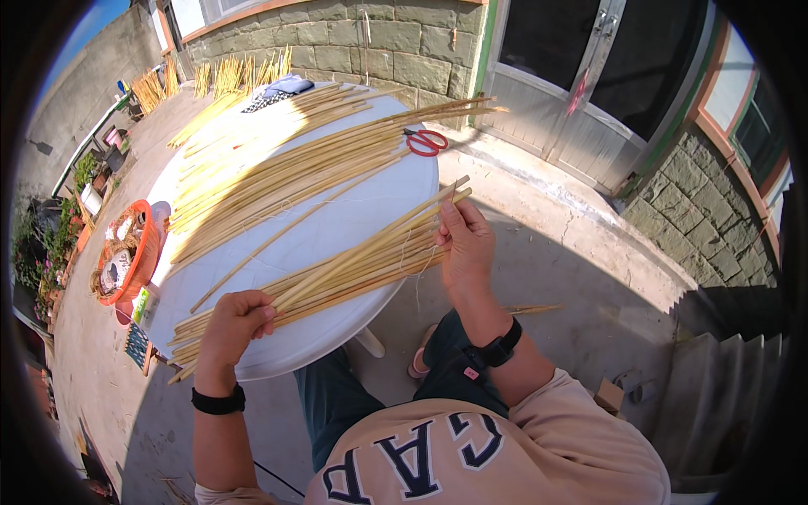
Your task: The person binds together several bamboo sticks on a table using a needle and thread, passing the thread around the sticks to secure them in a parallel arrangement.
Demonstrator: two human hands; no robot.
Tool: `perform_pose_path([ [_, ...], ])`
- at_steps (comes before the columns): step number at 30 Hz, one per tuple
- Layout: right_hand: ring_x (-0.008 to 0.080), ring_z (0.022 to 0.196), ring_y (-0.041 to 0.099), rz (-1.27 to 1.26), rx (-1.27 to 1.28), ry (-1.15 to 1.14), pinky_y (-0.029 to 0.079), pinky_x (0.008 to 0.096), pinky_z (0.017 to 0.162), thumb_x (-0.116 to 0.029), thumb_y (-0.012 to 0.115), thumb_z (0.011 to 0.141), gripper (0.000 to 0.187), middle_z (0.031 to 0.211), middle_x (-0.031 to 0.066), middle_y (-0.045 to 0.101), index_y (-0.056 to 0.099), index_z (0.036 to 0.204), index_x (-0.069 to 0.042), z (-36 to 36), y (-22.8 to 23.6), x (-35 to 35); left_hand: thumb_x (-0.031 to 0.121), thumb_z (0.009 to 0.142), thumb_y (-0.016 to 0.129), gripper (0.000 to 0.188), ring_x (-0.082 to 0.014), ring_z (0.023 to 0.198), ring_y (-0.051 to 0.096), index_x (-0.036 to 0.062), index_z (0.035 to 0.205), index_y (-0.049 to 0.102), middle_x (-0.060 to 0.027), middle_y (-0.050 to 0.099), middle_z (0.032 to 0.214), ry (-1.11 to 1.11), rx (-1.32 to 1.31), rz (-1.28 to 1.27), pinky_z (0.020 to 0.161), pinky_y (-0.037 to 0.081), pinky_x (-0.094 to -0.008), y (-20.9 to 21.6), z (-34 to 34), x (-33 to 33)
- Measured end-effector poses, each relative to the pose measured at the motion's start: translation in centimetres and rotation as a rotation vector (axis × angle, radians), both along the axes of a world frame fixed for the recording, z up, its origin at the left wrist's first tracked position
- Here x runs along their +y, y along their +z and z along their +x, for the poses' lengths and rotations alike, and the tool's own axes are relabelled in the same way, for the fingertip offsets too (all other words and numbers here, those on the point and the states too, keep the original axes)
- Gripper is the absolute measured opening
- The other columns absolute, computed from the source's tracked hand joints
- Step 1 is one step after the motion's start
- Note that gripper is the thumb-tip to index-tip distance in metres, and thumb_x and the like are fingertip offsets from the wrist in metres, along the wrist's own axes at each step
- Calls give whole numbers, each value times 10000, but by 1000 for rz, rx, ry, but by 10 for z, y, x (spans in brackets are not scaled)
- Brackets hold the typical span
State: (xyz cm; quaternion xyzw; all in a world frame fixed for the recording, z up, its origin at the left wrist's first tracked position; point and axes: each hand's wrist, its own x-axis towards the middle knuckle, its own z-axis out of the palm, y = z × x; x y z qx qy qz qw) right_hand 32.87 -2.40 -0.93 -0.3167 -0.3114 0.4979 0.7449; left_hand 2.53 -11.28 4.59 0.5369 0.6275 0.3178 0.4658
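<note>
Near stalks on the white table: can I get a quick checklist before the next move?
1. Left hand on the near stalks: ok, thumb and fingers grip them.
2. Right hand on the other end: ok, gripping close to the tips.
3. Thread untangled: cannot tell; it hangs loose by the right hand.
4. Stalk ends by the left hand even: not ok, staggered.
5. Scissors clear of the near stalks: ok, apart, by the table edge.

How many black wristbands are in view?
2: the left wristband sits on the forearm behind the left hand; the right wristband sits likewise behind the right hand.
</note>
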Motion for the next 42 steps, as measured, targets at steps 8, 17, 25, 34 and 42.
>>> perform_pose_path([
  [8,63,611,467,19,-19,-108,410,207,529,-89,669,873,249,765,-19,565,647,1103,6,14,-1,6,56,850,596,110,-63,542,472,-2,766,637,-14,579,599,-48,30,-11,515,382,-211,2,-4,-4],
  [17,62,620,467,61,-100,-101,413,207,537,-96,663,878,302,794,-13,563,626,1159,8,18,1,8,43,813,621,113,-73,510,485,-46,850,680,-42,605,597,3,-9,-29,490,390,-217,5,-3,-6],
  [25,66,644,490,114,-193,-151,425,207,541,-80,656,880,287,958,30,631,632,1154,4,16,0,9,52,796,620,133,-71,514,486,-49,857,683,-36,593,592,19,-22,-28,490,386,-215,4,-6,-7],
  [34,65,650,507,75,-205,-168,426,207,539,-68,646,881,242,1012,54,659,649,1107,18,19,-9,13,90,831,618,132,-67,549,482,-29,804,669,-11,575,605,-19,44,-7,525,392,-214,0,-8,-7],
  [42,71,634,511,65,-143,-191,422,205,540,-52,657,865,237,897,57,649,647,1092,18,21,-11,17,125,825,637,119,-56,540,485,16,799,679,1,583,600,-26,46,-24,502,376,-208,-1,-8,-5],
])
